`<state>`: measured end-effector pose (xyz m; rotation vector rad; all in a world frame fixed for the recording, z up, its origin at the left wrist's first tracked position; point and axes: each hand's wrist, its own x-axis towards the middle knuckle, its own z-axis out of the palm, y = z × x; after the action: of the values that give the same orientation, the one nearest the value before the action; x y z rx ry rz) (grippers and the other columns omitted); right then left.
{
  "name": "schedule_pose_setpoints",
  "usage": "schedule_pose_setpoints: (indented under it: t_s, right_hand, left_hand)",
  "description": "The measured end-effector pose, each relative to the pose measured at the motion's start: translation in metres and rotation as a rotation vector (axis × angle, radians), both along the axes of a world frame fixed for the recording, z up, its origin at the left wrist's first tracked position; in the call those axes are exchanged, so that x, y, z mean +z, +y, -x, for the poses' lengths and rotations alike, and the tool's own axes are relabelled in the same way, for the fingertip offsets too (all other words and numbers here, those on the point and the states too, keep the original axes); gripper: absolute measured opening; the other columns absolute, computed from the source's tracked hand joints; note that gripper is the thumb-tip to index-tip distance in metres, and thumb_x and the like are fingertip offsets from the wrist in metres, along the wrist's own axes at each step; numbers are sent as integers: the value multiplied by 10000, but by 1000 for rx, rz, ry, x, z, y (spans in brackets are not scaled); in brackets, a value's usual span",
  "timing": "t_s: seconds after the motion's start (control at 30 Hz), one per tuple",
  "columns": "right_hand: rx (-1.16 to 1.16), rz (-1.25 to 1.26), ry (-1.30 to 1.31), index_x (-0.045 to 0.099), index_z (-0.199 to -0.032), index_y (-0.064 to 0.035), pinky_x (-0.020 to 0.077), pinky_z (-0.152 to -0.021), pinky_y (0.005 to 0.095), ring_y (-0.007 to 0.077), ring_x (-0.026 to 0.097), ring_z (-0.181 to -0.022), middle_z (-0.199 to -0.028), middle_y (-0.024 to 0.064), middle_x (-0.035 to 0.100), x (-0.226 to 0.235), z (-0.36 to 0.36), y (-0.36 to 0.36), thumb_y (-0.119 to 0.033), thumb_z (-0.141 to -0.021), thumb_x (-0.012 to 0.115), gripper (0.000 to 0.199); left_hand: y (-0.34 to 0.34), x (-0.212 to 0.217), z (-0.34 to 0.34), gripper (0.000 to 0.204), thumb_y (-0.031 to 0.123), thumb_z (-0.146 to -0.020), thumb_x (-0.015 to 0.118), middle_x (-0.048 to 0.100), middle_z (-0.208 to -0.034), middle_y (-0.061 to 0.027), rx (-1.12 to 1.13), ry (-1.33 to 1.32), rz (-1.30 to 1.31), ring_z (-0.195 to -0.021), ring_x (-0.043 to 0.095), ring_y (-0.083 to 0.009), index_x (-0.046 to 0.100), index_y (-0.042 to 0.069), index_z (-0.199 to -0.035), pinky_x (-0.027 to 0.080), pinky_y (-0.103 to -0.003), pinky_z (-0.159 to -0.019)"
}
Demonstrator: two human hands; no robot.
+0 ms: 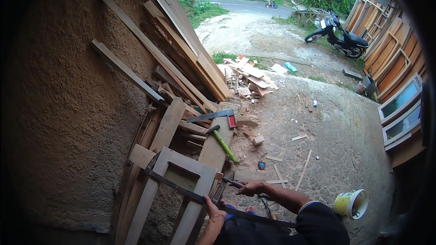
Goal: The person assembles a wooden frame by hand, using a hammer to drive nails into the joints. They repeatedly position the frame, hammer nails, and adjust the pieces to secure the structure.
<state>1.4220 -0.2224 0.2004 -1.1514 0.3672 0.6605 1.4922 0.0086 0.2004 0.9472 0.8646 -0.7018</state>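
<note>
A wooden frame (175, 159) with a rectangular opening lies on the bench in front of me. Across it runs the long dark metal bar of a bar clamp (179, 188), its far-left jaw by the frame's left edge. A small wood block (219, 176) sits between the frame's right edge and the clamp's screw end. My right hand (250, 188) is closed round the clamp's dark screw handle. My left hand (214, 209) grips the bar beside the frame's right edge, thumb on top; its other fingers are partly hidden.
Ahead on the bench plank (212, 147) lie a green-handled hammer (221, 143) and a try square (211, 116). Long boards (150, 47) lean on the left wall. Scrap wood (250, 76), a tape measure (261, 165) and a white bucket (351, 204) are on the ground. A motorcycle (338, 36) stands beyond.
</note>
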Motion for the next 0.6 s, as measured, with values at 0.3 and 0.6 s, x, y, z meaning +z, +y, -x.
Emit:
schedule_pose_setpoints:
  t_s: [0.3, 0.6]
  right_hand:
    - [-138, 959, -364, 421, -1494, -211, 511, -553, 427, 286, 678, -715, -921, 138, 693, 7, 10, 34, -290, -899, 679, 653]
    - [27, -51, -10, 545, -1414, -168, 382, -449, 253, 74, 488, -529, -762, -34, 594, -13, 12, -2, -348, -916, 725, 560]
  left_hand:
    - [-6, 15, 0, 777, 824, -860, 477, 509, -623, -46, -8, 52, 59, -497, 465, -156, 562, 51, -840, 393, -285, -457]
    - [5, -14, -5, 811, 911, -718, 559, 487, -620, -35, -88, 35, 83, -547, 484, -168, 452, 108, -763, 459, -321, -580]
